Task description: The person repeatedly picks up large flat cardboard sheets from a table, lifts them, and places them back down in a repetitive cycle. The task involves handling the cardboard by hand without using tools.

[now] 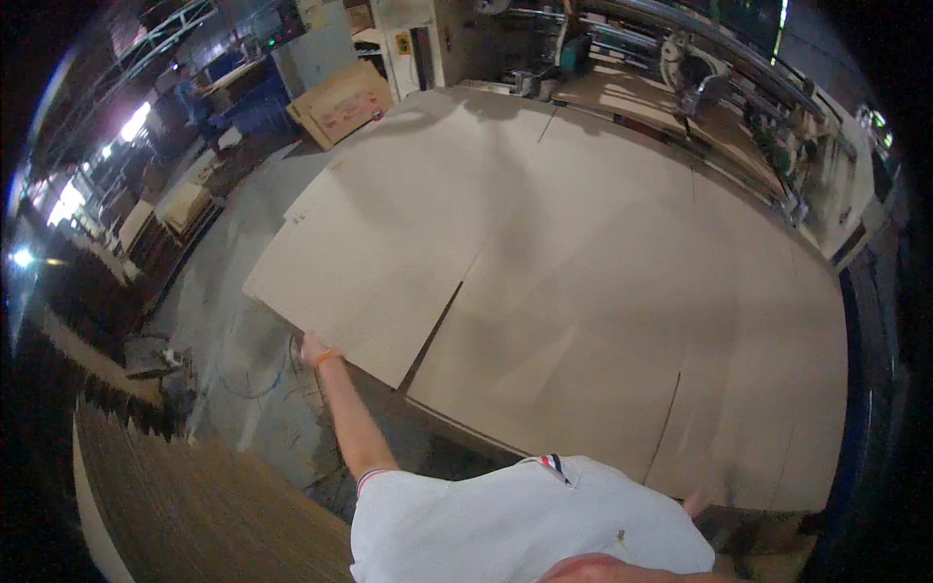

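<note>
A wide, flat brown cardboard sheet (573, 291) with slots and crease lines stretches out in front of me. My left hand (313, 351), with an orange band at its wrist, grips the sheet's near left edge; the fingers go under the board. At the near right edge, my right hand (696, 503) is beside the same sheet. Most of that hand is hidden by my white shirt and its fingers are blurred.
Machinery with rollers (690, 73) runs along the far right side. A printed cardboard piece (340, 105) leans at the far left. Stacked cardboard (204, 486) stands at the lower left, beside the grey floor (233, 282). Another person (194, 102) is in the far left background.
</note>
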A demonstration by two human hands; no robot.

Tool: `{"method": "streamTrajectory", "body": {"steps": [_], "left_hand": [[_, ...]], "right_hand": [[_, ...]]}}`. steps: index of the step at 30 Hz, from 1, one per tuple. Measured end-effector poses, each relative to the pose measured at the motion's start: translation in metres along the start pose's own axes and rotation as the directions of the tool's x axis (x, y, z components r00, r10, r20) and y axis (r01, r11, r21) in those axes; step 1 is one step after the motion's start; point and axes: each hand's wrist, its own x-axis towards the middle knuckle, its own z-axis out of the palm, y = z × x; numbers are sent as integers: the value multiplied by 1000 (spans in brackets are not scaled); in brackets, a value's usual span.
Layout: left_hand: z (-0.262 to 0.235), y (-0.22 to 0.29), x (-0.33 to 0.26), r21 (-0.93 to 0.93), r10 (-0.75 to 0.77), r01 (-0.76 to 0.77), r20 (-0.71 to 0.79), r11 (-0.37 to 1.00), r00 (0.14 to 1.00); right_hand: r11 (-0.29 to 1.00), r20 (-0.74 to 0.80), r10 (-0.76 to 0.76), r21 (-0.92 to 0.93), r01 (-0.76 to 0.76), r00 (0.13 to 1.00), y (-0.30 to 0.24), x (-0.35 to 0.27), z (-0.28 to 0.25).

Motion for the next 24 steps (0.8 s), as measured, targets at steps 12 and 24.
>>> {"method": "streamTrajectory", "body": {"steps": [12, 24], "left_hand": [[-7, 138, 7, -294, 169, 58, 686, 954, 708], [-32, 151, -230, -216, 507, -717, 834, 663, 218]], "right_hand": [[996, -61, 67, -54, -70, 996, -57, -45, 49], [912, 411, -279, 396, 106, 868, -251, -114, 47]]}}
